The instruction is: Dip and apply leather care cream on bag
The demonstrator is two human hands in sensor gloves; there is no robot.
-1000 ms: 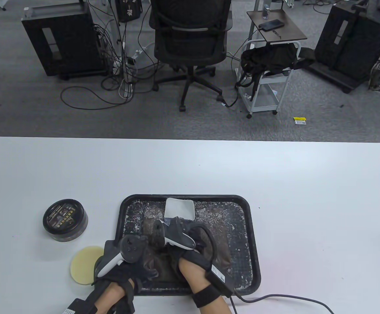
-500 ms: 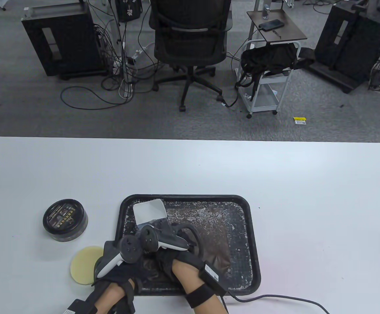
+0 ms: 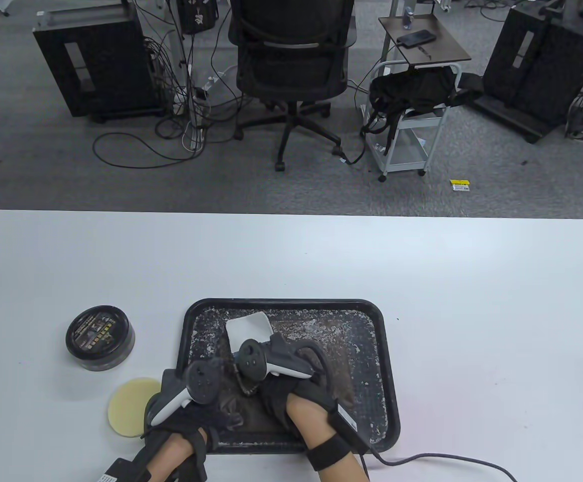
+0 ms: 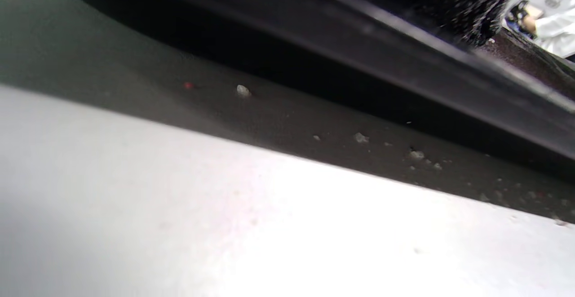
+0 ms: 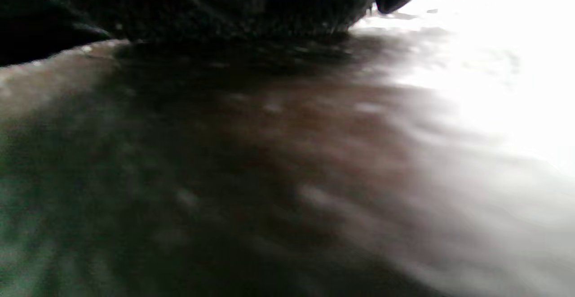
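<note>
A brown leather bag [image 3: 342,382] lies in a black tray [image 3: 384,351], mostly covered by both hands. My right hand [image 3: 257,347] sits on the bag's far part and holds a white cloth [image 3: 249,328], which sticks out beyond its fingers. In the right wrist view the dark gloved fingers [image 5: 251,5] lie against the brown leather [image 5: 278,153]. My left hand [image 3: 223,414] reaches over the tray's near left rim and grips the bag's near left part. A black cream jar [image 3: 99,337] stands left of the tray, apart from both hands.
A pale yellow round pad [image 3: 128,407] lies on the white table [image 3: 472,301] by my left wrist. The tray's floor is speckled with pale flakes. The left wrist view shows the tray rim [image 4: 404,50] and crumbs on the table. A cable [image 3: 447,458] trails right.
My right hand swept the white cloth left across the bag, then partway back to the right. The left hand, jar and pad have stayed put.
</note>
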